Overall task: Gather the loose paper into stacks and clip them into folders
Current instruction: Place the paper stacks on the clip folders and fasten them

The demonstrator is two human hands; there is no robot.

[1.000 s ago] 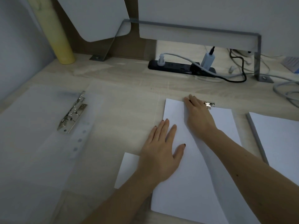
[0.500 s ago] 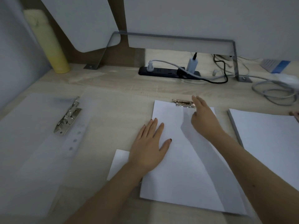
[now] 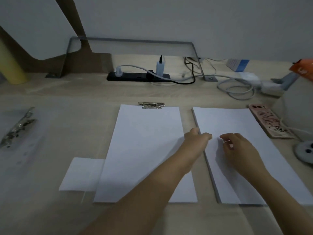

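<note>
My left hand [image 3: 197,139] curls round the left edge of the thick paper stack [image 3: 225,121], thumb on top. My right hand [image 3: 238,148] sits bent-fingered over its top sheet, and I cannot tell whether it pinches paper. Just left lies another stack [image 3: 145,150] with a metal clip [image 3: 151,105] at its top edge. A clear folder [image 3: 30,150] lies far left and a phone [image 3: 269,122] on the right.

Blurred metal clip [image 3: 17,128] at far left; orange packet [image 3: 303,69] and round white object [image 3: 304,150] partly beyond the right edge.
</note>
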